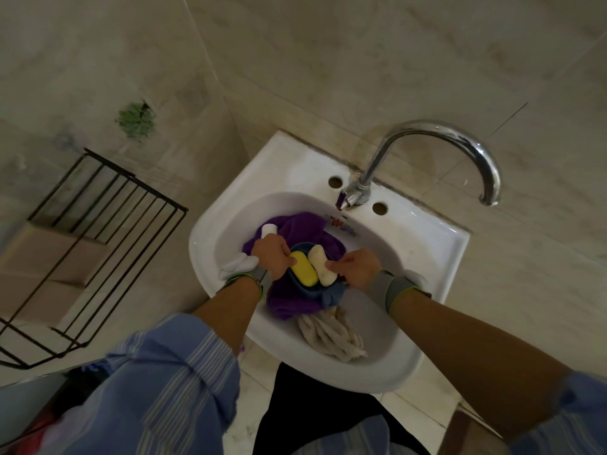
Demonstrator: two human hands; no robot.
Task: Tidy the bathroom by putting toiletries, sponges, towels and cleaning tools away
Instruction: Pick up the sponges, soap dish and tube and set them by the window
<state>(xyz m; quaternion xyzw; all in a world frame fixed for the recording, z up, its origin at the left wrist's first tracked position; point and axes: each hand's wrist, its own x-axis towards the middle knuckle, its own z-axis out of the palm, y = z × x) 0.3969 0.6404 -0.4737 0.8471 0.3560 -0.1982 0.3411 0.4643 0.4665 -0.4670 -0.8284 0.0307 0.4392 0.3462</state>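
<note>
Left hand (274,259) and right hand (359,269), fingers curled over opposite rims of the dish (304,291) resting on a towel (305,224) in the sink (410,244), apparently gripping both sides so the yellow soap (303,272) and white soap (323,269) stay level when lifted.

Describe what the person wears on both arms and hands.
The left hand and the right hand are bare, with no gloves. Each wrist carries a grey band edged in yellow-green, showing broadly on the right wrist and mostly hidden on the left. Both sleeves, left and right, are light blue with paler stripes, pushed up above the forearms.
</note>
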